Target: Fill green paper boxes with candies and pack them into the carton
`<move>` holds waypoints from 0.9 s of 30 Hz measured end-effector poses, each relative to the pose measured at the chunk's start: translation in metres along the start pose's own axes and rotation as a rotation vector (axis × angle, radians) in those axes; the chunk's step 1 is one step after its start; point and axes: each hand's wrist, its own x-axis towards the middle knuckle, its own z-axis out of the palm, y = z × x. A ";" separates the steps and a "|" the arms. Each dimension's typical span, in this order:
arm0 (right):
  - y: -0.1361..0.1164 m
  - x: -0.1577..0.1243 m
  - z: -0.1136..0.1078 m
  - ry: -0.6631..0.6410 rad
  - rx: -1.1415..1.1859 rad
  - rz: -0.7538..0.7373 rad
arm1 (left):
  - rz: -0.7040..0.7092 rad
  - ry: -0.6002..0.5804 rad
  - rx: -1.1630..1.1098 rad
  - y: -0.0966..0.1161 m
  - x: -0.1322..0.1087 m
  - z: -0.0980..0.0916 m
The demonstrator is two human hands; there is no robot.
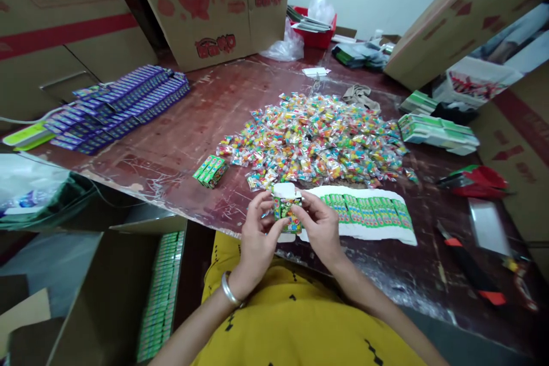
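Observation:
Between both hands, close to the table's front edge, is a small green printed candy box (287, 211) with white flaps sticking out at its top and bottom. My left hand (261, 234) grips its left side, thumb across the front. On the right side, my right hand (319, 223) pinches the same box with thumb and fingers. A row of flat green cartons (369, 211) on white paper lies just right of my right hand. Beyond the hands rises a heap of small clear packets of colourful candy (317, 137). A few closed green boxes (210, 171) stand together left of the heap.
Purple boxes (124, 103) are stacked at the far left. Below the table edge, an open carton (111, 291) holds rows of green boxes. Folded green cartons (437, 132), a red scoop-like item (482, 182) and a black-and-orange cutter (472, 269) lie right. Large cardboard boxes (206, 6) stand behind.

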 end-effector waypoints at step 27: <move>-0.021 0.030 -0.001 -0.323 0.123 -0.034 | -0.076 -0.173 -0.047 0.017 0.005 -0.021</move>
